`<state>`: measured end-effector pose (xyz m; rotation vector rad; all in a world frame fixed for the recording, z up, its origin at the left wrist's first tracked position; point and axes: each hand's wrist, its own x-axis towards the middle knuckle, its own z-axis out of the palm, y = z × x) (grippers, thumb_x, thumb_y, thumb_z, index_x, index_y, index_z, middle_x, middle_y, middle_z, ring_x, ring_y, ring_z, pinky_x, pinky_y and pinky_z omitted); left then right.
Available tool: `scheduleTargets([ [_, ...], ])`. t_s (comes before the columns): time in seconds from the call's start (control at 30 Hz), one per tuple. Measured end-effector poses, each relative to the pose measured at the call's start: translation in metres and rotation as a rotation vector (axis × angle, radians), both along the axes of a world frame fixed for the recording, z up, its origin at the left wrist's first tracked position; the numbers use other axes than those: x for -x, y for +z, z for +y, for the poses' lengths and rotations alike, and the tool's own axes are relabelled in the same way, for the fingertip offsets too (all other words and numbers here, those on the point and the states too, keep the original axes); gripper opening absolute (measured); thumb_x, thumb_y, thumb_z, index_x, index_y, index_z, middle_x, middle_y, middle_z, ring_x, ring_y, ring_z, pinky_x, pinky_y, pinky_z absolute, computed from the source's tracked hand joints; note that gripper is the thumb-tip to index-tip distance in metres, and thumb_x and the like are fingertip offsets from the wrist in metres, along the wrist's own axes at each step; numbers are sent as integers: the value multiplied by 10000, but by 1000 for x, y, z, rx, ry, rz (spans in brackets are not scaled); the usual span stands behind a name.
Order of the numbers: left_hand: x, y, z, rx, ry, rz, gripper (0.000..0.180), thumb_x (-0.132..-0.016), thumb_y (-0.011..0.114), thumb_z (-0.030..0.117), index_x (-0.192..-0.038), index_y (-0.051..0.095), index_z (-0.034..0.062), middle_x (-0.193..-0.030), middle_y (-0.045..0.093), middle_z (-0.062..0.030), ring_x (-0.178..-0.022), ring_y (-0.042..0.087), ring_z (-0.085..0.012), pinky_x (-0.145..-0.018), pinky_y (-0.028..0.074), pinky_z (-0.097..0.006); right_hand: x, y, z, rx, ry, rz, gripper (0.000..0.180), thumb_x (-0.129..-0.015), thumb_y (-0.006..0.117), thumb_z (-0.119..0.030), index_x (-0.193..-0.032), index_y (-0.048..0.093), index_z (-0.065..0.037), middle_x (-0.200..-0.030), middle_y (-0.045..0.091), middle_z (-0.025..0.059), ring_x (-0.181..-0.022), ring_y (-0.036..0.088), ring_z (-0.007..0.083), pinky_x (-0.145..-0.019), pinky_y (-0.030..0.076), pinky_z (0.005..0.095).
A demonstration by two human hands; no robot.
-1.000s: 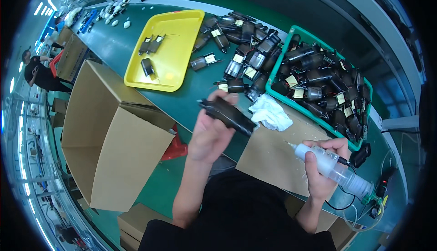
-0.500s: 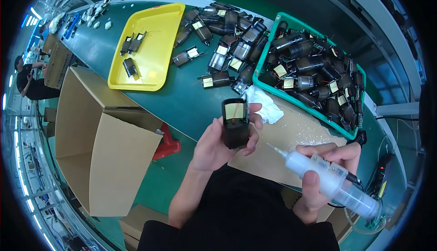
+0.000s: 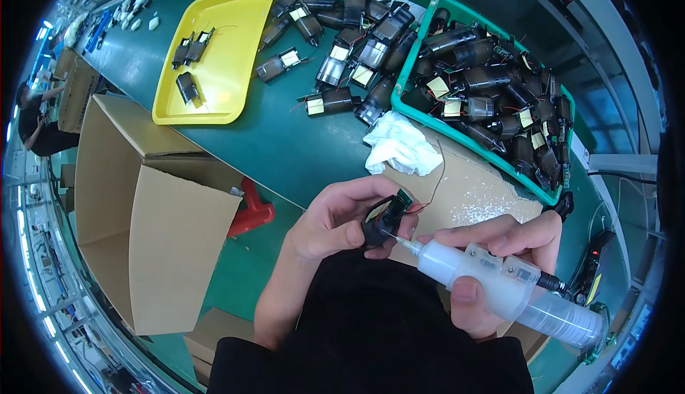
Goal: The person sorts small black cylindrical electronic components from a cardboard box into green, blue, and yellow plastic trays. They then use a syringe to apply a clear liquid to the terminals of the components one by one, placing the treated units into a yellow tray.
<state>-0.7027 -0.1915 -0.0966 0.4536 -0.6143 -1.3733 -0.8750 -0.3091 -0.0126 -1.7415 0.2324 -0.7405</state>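
Observation:
My left hand (image 3: pixel 321 223) is closed around a dark translucent housing (image 3: pixel 382 226), now turned end-on, with a small green circuit board and thin wires sticking out. Held in my right hand (image 3: pixel 531 240) is a clear dispensing syringe (image 3: pixel 467 273) filled with a white substance, a cable running from its clamp. Its needle tip meets the near end of the housing, or comes very close; I cannot tell whether it is inside. Just beyond both hands, a crumpled white tissue (image 3: pixel 403 144) lies on a cardboard sheet (image 3: pixel 464 180) scattered with white specks.
Many similar housings fill a green basket (image 3: pixel 477 135) at the right and lie heaped beside it. A yellow tray (image 3: pixel 228 73) holds three small dark parts. Left of me stands an open cardboard box (image 3: pixel 178 251) near a red plastic object (image 3: pixel 253 212). Another person (image 3: pixel 43 119) is far left.
My left hand has tipped the housing from upright to end-on and lowered it slightly. The syringe has moved left, bringing its needle to the housing. The whole view has shifted slightly.

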Motion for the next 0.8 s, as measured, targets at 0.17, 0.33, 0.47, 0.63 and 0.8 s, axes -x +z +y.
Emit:
scheduleTargets([
  [0.17, 4, 5, -3, -29, 62, -17, 664, -861, 723, 438, -1159, 482, -104, -859, 581, -166, -763, 538, -170, -498, 395, -233, -1, 15, -5, 66, 70, 88, 550, -747, 814, -35, -1050, 355, -12, -1017, 675, 199, -845, 700, 227, -723, 560, 285],
  [0.33, 3, 7, -1, -65, 84, -28, 656, -812, 780, 405, -1130, 512, -103, -832, 582, -156, -725, 530, -154, -491, 375, -227, -7, 20, -2, 14, 96, 93, 531, -755, 794, -19, -1045, 350, -8, -1026, 657, 226, -931, 697, 348, -806, 579, 393],
  [0.47, 3, 5, 2, -79, 119, -37, 659, -786, 807, 392, -1126, 524, -97, -824, 585, -151, -742, 533, -160, -498, 372, -226, -8, 19, 2, -5, 92, 84, 535, -752, 796, -9, -1048, 350, -13, -1042, 649, 230, -955, 691, 363, -825, 576, 423],
  [0.63, 2, 15, -1, -68, 85, -40, 621, -789, 813, 363, -1115, 539, -88, -835, 597, -156, -775, 543, -178, -566, 397, -252, -6, 24, 0, -32, 118, 118, 538, -752, 800, 2, -1057, 357, -26, -1060, 646, 225, -999, 677, 366, -857, 561, 441],
  [0.8, 1, 16, -1, -62, 84, -75, 590, -791, 816, 339, -1104, 548, -84, -835, 601, -148, -785, 554, -189, -614, 403, -275, -4, 28, 7, -83, 80, 133, 553, -731, 822, 19, -1052, 375, -33, -1070, 645, 232, -1027, 665, 378, -898, 538, 473],
])
